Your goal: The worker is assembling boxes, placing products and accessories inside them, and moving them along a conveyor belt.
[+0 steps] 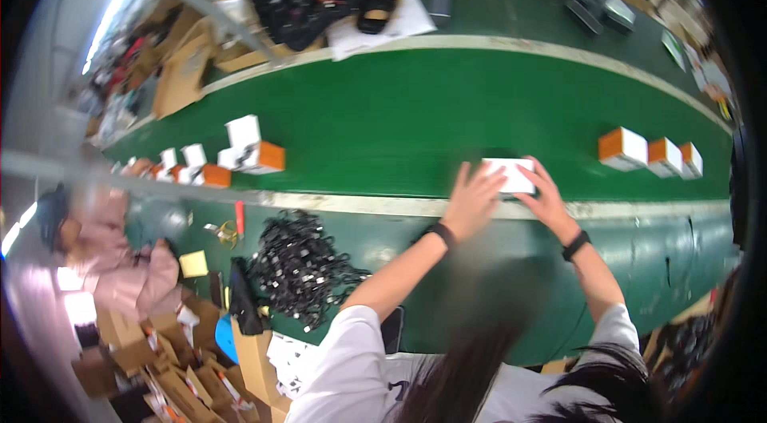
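Note:
A small white box (511, 176) sits between my two hands at the near edge of the green conveyor belt (415, 115). The fingers of my left hand (474, 199) press on its left side and top. On the other side, my right hand (546, 198) curls its thumb and fingers round the right end of the box. Each wrist wears a dark band. The underside of the box is hidden.
Orange-and-white boxes (623, 149) stand on the belt to the right. Open-lidded ones (260, 155) stand left. Black cables (300, 267) lie heaped on the near table. A co-worker in pink (132, 267) sits far left. Cartons (192, 379) crowd the lower left.

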The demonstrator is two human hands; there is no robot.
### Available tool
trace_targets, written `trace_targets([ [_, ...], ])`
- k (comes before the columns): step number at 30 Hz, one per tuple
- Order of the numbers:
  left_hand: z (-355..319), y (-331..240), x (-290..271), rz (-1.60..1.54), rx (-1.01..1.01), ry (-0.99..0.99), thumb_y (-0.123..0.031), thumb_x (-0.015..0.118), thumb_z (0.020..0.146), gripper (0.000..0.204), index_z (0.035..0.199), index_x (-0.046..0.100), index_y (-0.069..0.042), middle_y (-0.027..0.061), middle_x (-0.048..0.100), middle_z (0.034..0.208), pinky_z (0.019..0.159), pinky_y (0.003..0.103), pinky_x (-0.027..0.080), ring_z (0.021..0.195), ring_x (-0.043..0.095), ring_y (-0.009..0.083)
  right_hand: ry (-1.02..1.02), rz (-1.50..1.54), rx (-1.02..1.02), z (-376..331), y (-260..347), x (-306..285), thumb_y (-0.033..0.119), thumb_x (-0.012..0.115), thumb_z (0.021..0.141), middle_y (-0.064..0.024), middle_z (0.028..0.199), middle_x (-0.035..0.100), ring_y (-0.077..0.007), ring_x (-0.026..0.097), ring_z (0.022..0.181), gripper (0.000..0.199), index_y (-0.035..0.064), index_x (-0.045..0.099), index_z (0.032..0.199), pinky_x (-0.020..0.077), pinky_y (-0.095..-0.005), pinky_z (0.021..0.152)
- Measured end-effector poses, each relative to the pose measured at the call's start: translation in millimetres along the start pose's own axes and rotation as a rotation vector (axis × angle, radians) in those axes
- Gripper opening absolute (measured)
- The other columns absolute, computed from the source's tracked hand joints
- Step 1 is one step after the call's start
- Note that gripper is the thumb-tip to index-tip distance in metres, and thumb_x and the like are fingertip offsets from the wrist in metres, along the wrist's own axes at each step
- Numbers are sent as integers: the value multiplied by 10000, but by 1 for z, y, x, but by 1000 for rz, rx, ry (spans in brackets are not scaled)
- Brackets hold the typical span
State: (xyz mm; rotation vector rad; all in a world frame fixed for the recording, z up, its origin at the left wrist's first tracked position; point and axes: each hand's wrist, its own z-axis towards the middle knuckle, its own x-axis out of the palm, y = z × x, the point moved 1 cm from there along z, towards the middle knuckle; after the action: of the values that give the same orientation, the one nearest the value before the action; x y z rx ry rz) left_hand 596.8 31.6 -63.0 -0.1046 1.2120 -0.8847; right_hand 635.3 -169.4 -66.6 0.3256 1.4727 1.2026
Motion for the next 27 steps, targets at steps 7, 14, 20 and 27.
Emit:
trace_targets([
  [7,-41,96,-141,300,-535,-608,-101,646,686,379,1046,544,-43,158,519,1090,944,450,307,1062,433,335,-282,213,184,2,-67,-70,-12,639,719,-110,1328,399,-210,366,1240,640,46,383,1303,280,-324,1041],
  [14,-139,214,-230,686,-914,-752,-276,717,712,654,1225,391,-33,161,433,1209,958,469,288,1176,355,330,-422,98,282,-25,-143,-127,8,615,782,-107,1375,350,-205,360,1243,534,23,414,1277,287,-308,1020],
  [20,-149,237,-229,721,-1033,-726,-330,576,833,260,926,600,-89,41,541,1047,862,442,342,1038,465,274,-486,-483,138,-43,-74,-118,36,582,811,-118,1398,322,-256,363,1253,478,65,446,1268,292,-355,1024],
  [27,-127,232,-214,516,-773,-774,-267,577,848,310,707,612,7,153,579,687,667,405,385,688,500,313,-368,-270,25,-2,55,-36,-39,553,723,-104,1141,544,-260,509,1071,331,60,565,1038,376,-358,940],
])
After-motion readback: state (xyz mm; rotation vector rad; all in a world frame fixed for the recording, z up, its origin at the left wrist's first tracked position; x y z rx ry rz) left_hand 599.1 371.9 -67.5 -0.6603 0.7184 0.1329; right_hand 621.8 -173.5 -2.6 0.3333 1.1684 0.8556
